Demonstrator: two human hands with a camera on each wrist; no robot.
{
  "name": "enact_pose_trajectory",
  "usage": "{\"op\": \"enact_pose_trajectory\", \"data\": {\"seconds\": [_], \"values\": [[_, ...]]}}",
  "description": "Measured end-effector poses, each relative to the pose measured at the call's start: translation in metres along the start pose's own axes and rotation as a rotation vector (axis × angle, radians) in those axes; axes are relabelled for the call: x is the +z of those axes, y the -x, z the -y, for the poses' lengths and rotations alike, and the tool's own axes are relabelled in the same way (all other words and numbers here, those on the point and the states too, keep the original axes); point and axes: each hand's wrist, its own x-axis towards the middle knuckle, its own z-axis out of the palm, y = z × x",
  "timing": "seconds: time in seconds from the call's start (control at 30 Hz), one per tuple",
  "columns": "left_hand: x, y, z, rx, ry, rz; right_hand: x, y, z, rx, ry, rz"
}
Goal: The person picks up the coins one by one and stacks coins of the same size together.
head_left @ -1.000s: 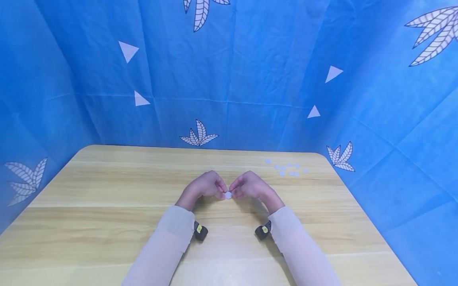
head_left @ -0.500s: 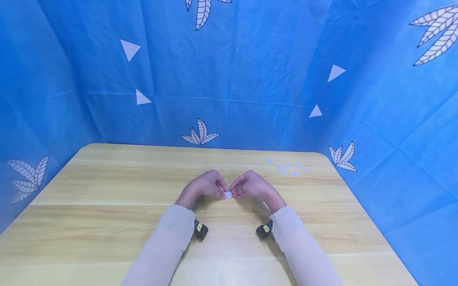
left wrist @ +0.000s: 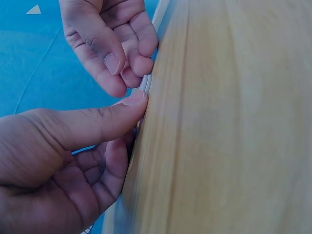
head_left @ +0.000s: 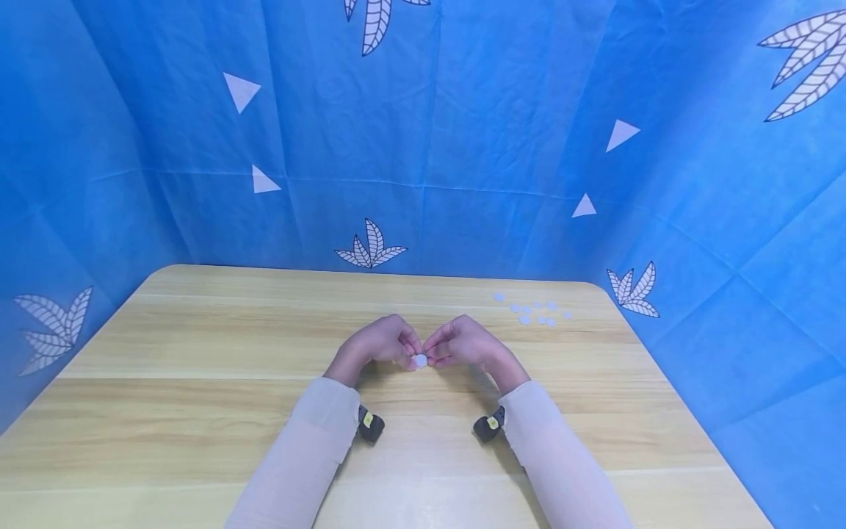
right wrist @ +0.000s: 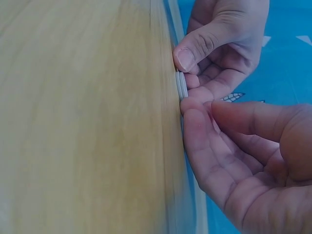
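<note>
A short stack of thin white discs (head_left: 421,360) lies on the wooden table between my two hands. Edge-on in the right wrist view, the stack (right wrist: 182,86) shows its thin layers. My left hand (head_left: 386,342) holds the stack from the left, its thumb (left wrist: 131,100) against the rim and the index finger behind. From the other side, my right hand (head_left: 463,343) has loosely bent fingers right at the rim. Its thumb (left wrist: 112,63) stands off the stack in the left wrist view.
Several loose white discs (head_left: 525,319) lie scattered at the table's back right. The pale wooden table (head_left: 198,426) reaches back to a blue cloth (head_left: 423,147) hung behind and at both sides. A small black camera sits at each wrist.
Both hands stay almost in place around the stack, with only tiny finger shifts. The whole head view has shifted slightly.
</note>
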Motion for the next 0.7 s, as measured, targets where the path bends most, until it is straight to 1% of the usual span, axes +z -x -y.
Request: {"op": "enact_pose_trajectory", "data": {"seconds": [0.13, 0.33, 0.47, 0.63, 0.7], "values": [[0.0, 0.0, -0.001, -0.009, -0.003, 0.0, 0.0, 0.0, 0.0, 0.004, -0.01, 0.006], [0.0, 0.002, -0.001, -0.005, -0.011, 0.004, -0.001, 0.0, 0.0, 0.003, -0.017, 0.016], [-0.001, 0.003, -0.001, 0.007, -0.01, 0.005, -0.007, 0.003, 0.003, -0.008, -0.003, -0.02], [-0.001, 0.004, -0.001, 0.019, -0.012, 0.002, -0.016, 0.008, 0.008, -0.053, 0.061, -0.065], [-0.001, 0.004, -0.001, 0.023, -0.012, 0.005, -0.019, 0.01, 0.009, -0.059, 0.086, -0.077]]}}
